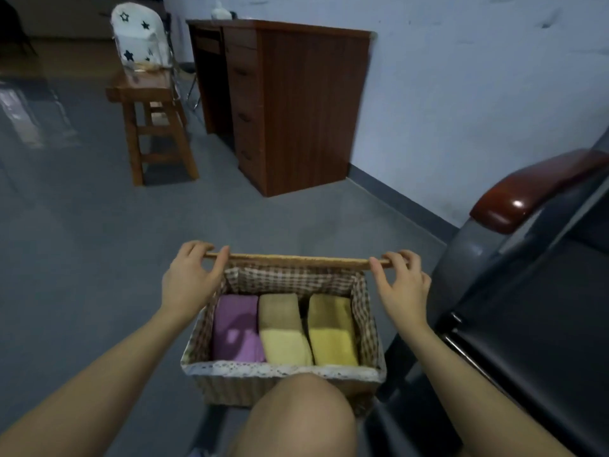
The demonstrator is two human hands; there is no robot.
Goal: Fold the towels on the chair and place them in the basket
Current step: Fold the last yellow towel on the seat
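A wicker basket (283, 385) with a checked cloth lining stands on the floor in front of my knee. Three folded towels lie side by side inside it: a purple towel (235, 328) on the left, a pale yellow towel (283, 329) in the middle and a yellow towel (331, 329) on the right. My left hand (191, 278) grips the left end of the basket's wooden handle bar (296, 259). My right hand (403, 285) grips the bar's right end. The black chair (540, 311) at the right has a bare seat.
The chair's brown armrest (534, 189) rises at the right. A brown wooden desk (290, 103) stands against the white wall ahead. A wooden stool (151, 117) with a star-print bag (140, 36) on it stands to the desk's left. Grey floor spreads between.
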